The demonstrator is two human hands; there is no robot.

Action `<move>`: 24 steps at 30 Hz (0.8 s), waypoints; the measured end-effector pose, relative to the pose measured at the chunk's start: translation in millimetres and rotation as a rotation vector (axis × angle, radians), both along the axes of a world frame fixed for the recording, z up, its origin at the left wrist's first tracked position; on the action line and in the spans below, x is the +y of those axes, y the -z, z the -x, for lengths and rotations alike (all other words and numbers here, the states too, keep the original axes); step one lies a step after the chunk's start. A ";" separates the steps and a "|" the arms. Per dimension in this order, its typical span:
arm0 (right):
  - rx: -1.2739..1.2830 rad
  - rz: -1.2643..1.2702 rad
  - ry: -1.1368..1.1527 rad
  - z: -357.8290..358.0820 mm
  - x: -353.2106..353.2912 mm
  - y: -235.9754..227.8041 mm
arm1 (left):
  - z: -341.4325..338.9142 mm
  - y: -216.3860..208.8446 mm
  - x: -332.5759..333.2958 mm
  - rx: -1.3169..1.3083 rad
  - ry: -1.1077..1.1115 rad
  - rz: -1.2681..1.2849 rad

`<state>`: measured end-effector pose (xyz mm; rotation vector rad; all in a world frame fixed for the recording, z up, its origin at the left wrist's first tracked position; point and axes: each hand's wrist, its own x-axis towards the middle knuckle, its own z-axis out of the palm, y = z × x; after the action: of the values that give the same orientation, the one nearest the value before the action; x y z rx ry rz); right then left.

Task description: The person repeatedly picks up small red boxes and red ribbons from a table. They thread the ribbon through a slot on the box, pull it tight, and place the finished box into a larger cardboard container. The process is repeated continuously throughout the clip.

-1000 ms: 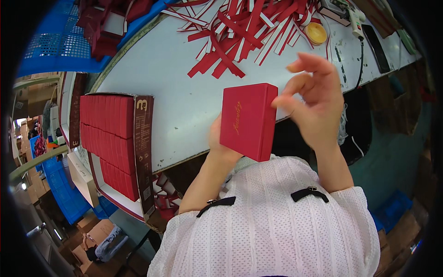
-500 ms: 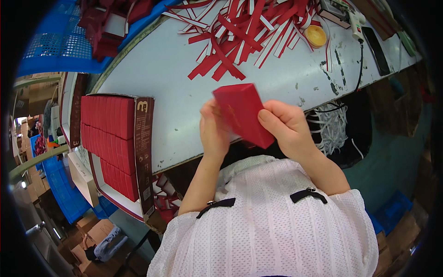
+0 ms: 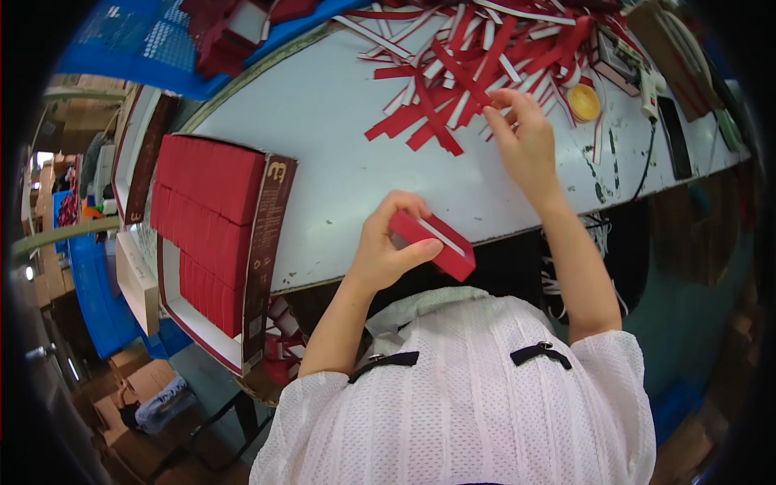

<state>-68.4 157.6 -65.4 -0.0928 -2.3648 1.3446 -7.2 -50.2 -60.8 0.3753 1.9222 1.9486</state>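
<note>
- Beneath and beyond both hands: a white table (image 3: 339, 162).
- Far ahead and left of the left hand: a blue perforated crate (image 3: 153, 73).
- Left of the left hand: an open brown carton (image 3: 275, 210) packed with rows of red boxes (image 3: 214, 186).
- Just ahead of the right hand: heaped red-and-white strips (image 3: 485, 61).
- Raised over the table: right hand (image 3: 521, 141), fingers bent close to the strips; cannot tell whether pinching one.
- Clasped in the left hand (image 3: 392, 242), near the table's front edge: a tilted red box (image 3: 454, 259).
- Right of the right hand: a round yellow container (image 3: 583, 103).
</note>
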 end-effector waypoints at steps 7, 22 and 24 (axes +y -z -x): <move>-0.108 -0.380 -0.061 32.3 2.7 34.0 | -44.4 -31.0 -54.1 0.196 -0.067 0.002; 0.208 0.296 -0.593 -40.4 -21.8 -62.0 | -22.2 -12.5 -353.5 -0.030 -1.135 0.053; 0.223 0.426 -0.577 -48.0 -17.1 -69.9 | -19.7 -18.1 -345.1 -0.022 -1.101 0.001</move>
<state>-20.5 140.4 4.5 0.6279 -1.9516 1.9861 12.5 -395.3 -42.7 -0.9052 2.3436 2.4850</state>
